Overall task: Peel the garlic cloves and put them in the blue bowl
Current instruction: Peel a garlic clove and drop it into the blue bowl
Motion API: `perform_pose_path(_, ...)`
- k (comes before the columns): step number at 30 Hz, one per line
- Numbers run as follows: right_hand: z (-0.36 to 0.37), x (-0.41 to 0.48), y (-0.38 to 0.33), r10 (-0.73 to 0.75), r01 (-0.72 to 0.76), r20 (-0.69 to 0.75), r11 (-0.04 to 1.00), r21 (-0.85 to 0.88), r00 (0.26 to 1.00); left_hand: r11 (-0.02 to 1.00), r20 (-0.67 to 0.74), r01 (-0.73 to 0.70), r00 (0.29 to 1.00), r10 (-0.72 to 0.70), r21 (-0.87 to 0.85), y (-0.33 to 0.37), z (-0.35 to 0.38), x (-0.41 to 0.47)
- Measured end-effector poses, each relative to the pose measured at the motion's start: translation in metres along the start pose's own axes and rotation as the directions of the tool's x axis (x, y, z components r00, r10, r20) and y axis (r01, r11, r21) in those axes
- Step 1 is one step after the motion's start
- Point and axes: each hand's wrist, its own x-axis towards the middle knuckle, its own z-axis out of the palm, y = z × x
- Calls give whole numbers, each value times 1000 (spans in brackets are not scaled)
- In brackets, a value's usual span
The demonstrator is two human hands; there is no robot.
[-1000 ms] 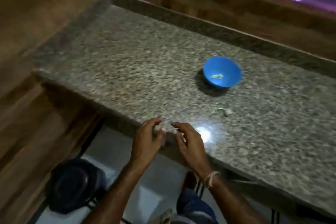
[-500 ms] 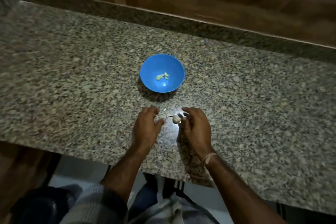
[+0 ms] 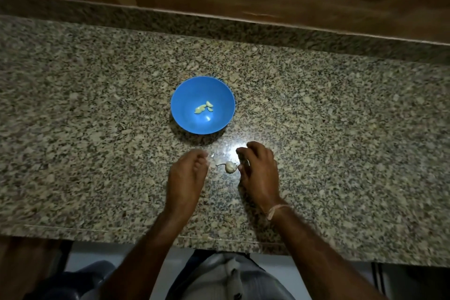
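A blue bowl (image 3: 202,105) stands on the granite counter (image 3: 341,129) and holds a few pale peeled cloves (image 3: 204,107). Just in front of it lies a small whitish garlic piece (image 3: 230,167) with a thin stem, between my two hands. My left hand (image 3: 186,178) hovers to its left with loosely curled, blurred fingers and nothing visible in them. On the other side is my right hand (image 3: 259,173), fingers curled, one fingertip touching the garlic's right side.
A raised granite ledge (image 3: 219,24) and a wooden wall behind it run along the back of the counter. The counter's front edge (image 3: 146,236) is close to my body. A bright light patch lies on the counter near my right hand.
The view swung from the counter's left corner to face the bowl. My hands moved from the counter's edge onto its top. The garlic now lies between them, with my left hand drawn slightly away.
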Motion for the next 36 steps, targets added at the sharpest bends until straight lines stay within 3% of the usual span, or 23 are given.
perform_pose_path(4,0,0,-5,21,-21,-16,1000,7,1000,988,-148,-43,989,21,-146,37,-18,53)
perform_pose_path(10,-2,-4,-7,36,-36,-22,999,25,999,1000,-119,-8,993,7,-9,34,-17,110)
perform_pose_path(13,-4,-6,-1,26,-23,-19,992,120,999,986,-190,-144,969,156,79,33,-14,87)
perform_pose_path(14,-4,-8,0,35,-29,-31,984,177,999,971,-160,-216,960,229,100,34,-9,70)
perform_pose_path(16,-8,-10,1,67,-47,-60,955,292,996,949,65,-308,950,304,67,29,8,33)
perform_pose_path(18,-11,-12,2,90,-59,-70,934,353,993,942,285,-324,914,289,82,15,31,7)
perform_pose_path(19,-11,-13,3,94,-63,-66,928,367,993,937,325,-323,907,268,129,5,42,1)
perform_pose_path(22,-14,-16,6,98,-83,-8,880,468,995,960,278,-243,940,197,140,-7,58,-3)
perform_pose_path(24,-21,-17,10,111,-118,46,829,546,993,997,201,-34,978,47,-64,-5,62,-4)
perform_pose_path(25,-27,-18,10,118,-144,82,793,593,990,949,214,175,970,-120,-264,3,60,-3)
perform_pose_path(27,-42,-19,8,123,-191,148,712,676,981,589,413,541,840,-351,-600,24,54,-4)
perform_pose_path(28,-49,-21,7,110,-196,165,672,714,980,409,500,618,785,-365,-671,35,52,-7)
perform_pose_path(30,-63,-23,3,70,-170,161,609,775,984,207,557,639,756,-344,-741,49,51,-14)
perform_pose_path(33,-82,-27,-1,10,-83,95,586,806,995,117,538,593,784,-309,-797,63,54,-25)
perform_pose_path(36,-94,-31,-1,-62,32,8,618,786,998,122,511,555,817,-268,-823,73,56,-33)
